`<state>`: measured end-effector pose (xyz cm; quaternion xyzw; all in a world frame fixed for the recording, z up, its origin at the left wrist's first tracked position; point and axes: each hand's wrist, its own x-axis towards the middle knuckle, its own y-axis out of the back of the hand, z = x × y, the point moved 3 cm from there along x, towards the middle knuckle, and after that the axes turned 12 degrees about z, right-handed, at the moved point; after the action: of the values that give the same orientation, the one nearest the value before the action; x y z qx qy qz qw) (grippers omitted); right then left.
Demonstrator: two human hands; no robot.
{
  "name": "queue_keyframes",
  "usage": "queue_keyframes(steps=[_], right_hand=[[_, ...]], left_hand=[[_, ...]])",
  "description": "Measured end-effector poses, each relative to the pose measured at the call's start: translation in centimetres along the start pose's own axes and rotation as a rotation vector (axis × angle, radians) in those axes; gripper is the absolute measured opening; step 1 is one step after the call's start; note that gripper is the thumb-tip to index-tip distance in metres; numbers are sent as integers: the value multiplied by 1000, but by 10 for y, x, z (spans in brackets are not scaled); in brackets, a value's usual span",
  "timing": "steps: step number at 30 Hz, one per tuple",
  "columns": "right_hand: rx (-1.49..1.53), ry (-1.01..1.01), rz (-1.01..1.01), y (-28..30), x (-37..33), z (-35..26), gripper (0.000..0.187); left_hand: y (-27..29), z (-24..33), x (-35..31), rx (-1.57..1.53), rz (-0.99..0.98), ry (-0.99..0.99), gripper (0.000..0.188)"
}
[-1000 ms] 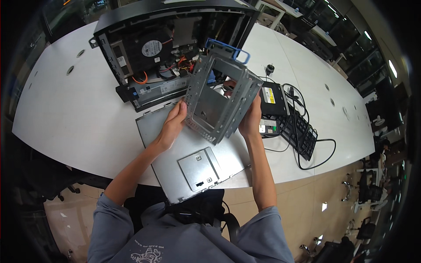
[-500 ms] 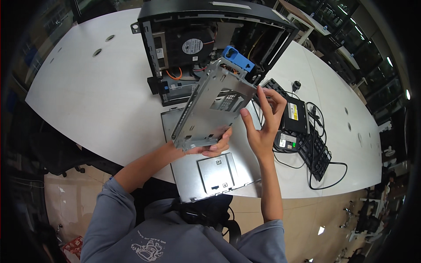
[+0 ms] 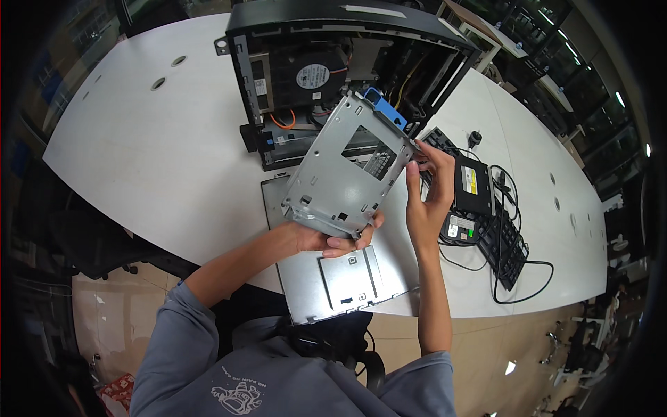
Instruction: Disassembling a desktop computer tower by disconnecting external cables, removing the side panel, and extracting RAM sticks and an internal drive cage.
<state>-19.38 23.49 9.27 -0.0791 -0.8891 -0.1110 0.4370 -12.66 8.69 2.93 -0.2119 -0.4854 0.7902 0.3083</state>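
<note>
A silvery metal drive cage point(image 3: 323, 167) with a rectangular cut-out and a blue plastic latch point(image 3: 386, 111) at its top is tilted in front of me. My left hand point(image 3: 323, 241) grips its lower end from beneath, fingers curled round the edge. At its right edge, my right hand point(image 3: 432, 198) has the thumb and fingertips closed on the rim. Just behind stands an open black desktop computer case point(image 3: 243, 90), its fan point(image 3: 313, 76) and an orange cable showing inside. Below the cage lies a flat metal side panel point(image 3: 306, 292), partly covered by my left hand.
To the right on the white table point(image 3: 167, 153) are a black optical drive point(image 3: 474, 187), a small labelled drive point(image 3: 459, 228), a black keyboard point(image 3: 506, 257) and looped black cables. The panel overhangs the table's near edge.
The drive cage has turned so that its broad face shows more fully, and its top sits slightly lower and to the right. Both hands have stayed on it.
</note>
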Motion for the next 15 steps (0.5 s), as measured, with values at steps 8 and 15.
queue_keyframes(steps=[8, 15], right_hand=[[27, -156, 125, 5, -1, 27, 8], [82, -287, 37, 2, -2, 27, 20]], left_hand=[[5, -6, 6, 18, 60, -7, 45], [8, 6, 1, 391, 210, -239, 59]])
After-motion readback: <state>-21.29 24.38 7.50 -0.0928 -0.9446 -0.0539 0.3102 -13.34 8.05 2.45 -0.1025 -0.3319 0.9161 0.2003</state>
